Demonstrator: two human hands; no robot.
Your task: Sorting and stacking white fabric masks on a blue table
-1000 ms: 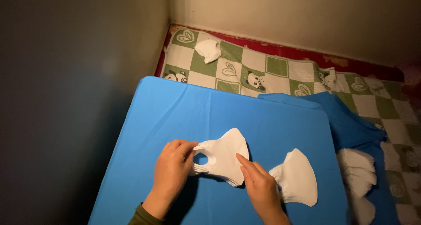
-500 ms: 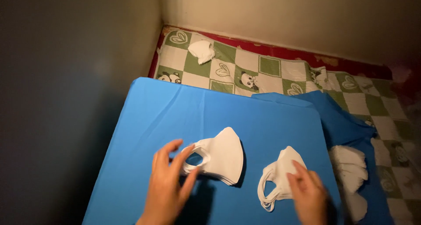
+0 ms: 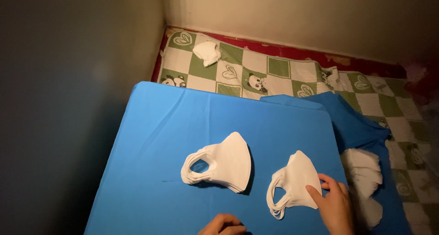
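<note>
Two stacks of white masks on blue worktop (image 3: 183,125) — left stack (image 3: 219,168) untouched, right stack (image 3: 292,182) near worktop's right edge. Right hand (image 3: 334,205) flat, fingers spread, resting on right stack. Left hand (image 3: 224,226) cut off by bottom frame edge, fingers curled, holding nothing visible. Open blue surface above and left of stacks. More masks (image 3: 363,171) just off right edge, dim, partly hidden.

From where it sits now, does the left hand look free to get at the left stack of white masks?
Probably yes: the left hand lies at the near edge of the blue cloth, just below the left stack of masks, with only bare cloth between them.
</note>
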